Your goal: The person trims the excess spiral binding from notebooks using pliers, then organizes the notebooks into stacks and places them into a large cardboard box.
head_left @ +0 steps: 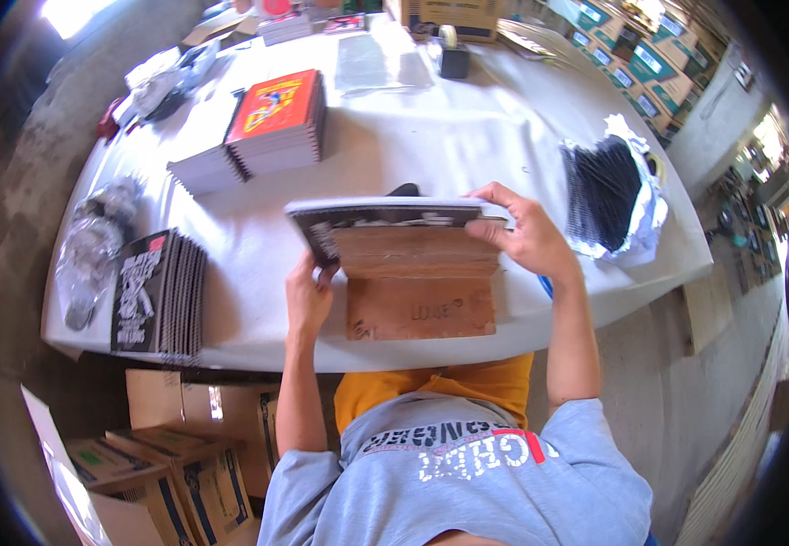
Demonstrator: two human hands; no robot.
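Observation:
Upright in front of me, a black-covered book or loose block of sheets (385, 217) shows its white page edges along the top. My left hand (307, 296) grips its lower left corner. At its right end, my right hand (529, 232) pinches it between thumb and fingers. Below and behind the cover is a brown wooden stepped block (422, 309) with handwriting on its face, near the table's front edge. A small dark thing (404, 190) peeks out beyond the top edge; most of it is hidden.
On the white-covered table (467, 136) are black spiral-bound books (158, 291) at left, red-covered spiral books (276, 114) farther back, and black binding coils (602, 193) in white paper at right. A tape dispenser (452, 56) stands at the back. Cardboard boxes (176, 482) sit below left.

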